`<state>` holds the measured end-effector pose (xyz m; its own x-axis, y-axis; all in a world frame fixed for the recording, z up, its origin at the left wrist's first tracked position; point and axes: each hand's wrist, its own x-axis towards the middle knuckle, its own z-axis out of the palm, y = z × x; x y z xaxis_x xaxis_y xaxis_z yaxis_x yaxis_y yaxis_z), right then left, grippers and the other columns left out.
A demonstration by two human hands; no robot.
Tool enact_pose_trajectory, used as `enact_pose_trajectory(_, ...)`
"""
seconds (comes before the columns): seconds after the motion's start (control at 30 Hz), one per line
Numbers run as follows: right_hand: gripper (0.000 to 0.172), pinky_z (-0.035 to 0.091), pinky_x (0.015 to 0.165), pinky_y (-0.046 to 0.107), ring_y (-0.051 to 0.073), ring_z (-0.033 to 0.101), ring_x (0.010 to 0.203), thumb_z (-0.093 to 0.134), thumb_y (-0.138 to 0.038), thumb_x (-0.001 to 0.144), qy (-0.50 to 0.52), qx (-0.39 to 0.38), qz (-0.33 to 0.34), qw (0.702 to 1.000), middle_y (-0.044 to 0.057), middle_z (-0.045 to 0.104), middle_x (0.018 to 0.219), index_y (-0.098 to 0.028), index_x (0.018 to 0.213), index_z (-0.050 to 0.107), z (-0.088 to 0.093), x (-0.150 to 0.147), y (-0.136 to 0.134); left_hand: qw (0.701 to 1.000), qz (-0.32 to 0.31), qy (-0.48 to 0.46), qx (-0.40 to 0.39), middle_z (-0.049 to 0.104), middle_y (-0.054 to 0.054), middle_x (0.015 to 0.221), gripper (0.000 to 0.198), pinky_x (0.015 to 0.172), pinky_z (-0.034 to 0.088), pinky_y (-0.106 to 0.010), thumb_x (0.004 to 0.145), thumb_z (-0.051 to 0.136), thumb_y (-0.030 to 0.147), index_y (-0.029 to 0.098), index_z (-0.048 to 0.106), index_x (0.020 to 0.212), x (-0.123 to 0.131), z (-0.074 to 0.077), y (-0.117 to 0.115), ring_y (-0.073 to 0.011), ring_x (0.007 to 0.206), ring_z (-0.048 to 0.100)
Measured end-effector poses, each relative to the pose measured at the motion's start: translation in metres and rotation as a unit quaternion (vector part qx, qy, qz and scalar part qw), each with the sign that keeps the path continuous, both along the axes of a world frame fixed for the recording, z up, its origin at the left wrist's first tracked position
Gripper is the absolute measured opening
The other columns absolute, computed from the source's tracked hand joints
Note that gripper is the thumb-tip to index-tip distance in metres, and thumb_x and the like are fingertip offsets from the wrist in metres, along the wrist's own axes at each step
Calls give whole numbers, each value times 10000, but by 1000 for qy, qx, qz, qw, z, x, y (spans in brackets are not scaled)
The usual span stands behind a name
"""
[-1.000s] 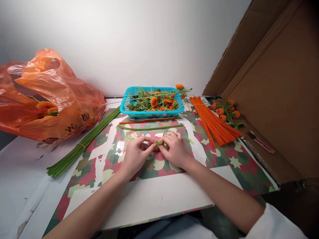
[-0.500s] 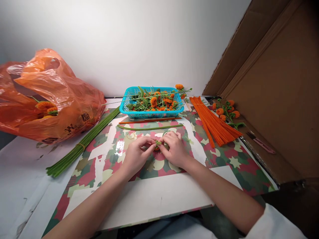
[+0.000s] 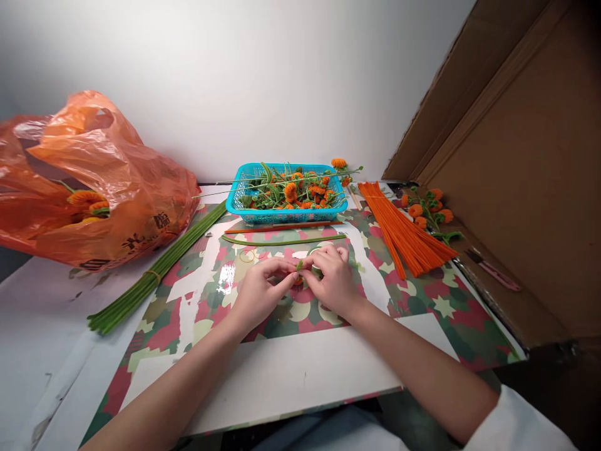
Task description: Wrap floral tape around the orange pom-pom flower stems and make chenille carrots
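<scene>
Between my fingertips is a small pipe-cleaner flower (image 3: pixel 299 280), its green part on top and some orange showing below. My left hand (image 3: pixel 264 288) pinches it from the left with thumb and forefinger. From the right, my right hand (image 3: pixel 332 280) grips it the same way, its other fingers curled. Most of the flower is hidden by the fingers. Just beyond my hands lie a single green pipe cleaner (image 3: pixel 284 242) and a single orange pipe cleaner (image 3: pixel 277 229), both crosswise on the camouflage-patterned table (image 3: pixel 277 326).
Behind stands a blue basket (image 3: pixel 286 217) of orange flowers and green stems. Green pipe cleaners (image 3: pixel 159 269) lie bundled left, beside an orange plastic bag (image 3: pixel 117 188). Orange pipe cleaners (image 3: pixel 404 232), finished flowers (image 3: pixel 427 210) and a pink-handled tool (image 3: pixel 495 272) lie right, near a cardboard wall (image 3: pixel 507 156).
The green part between my fingers has shifted slightly and now points up more. Both hands stay in nearly the same place.
</scene>
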<state>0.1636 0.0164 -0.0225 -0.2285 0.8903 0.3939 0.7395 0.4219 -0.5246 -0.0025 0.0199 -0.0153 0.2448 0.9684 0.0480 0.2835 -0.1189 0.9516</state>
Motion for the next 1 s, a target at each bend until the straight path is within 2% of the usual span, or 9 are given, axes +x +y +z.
enact_pose_trajectory(0.27,77,249,815,369,204,532,873,598,-243,870,15,10,-9,1000,17,711,836,-236,886,673,-3,2,2,999,-1,-34,-31,680,-53,833,207,660,560,-288,741,661,372,165,656,744,2,1,4,-179,741,646)
enact_pose_trajectory(0.5,112,234,806,379,197,511,872,620,-282,868,15,26,6,1000,1,715,836,-261,802,707,-4,4,4,998,-44,5,-37,655,-36,782,224,534,502,-235,797,599,396,178,638,766,-3,4,7,-160,671,615)
enact_pose_trajectory(0.73,119,235,817,381,191,512,864,598,-225,854,-1,1,3,1000,1,694,792,-207,742,636,2,1,2,999,-30,39,5,644,-27,750,218,578,471,-235,815,570,376,173,631,763,-1,6,6,-151,677,591)
enact_pose_trajectory(0.87,112,242,819,365,182,515,861,565,-201,838,-20,-10,5,1000,1,665,771,-187,728,564,4,0,2,999,-3,32,-27,638,-22,720,242,531,463,-234,788,598,405,166,633,787,1,6,4,-150,635,593)
enact_pose_trajectory(1.0,112,256,799,352,181,515,859,536,-198,826,-5,-10,-4,1000,6,643,785,-185,716,516,5,-1,2,999,9,-3,-42,669,-39,832,256,546,498,-243,787,614,404,171,636,892,2,5,2,-168,701,633)
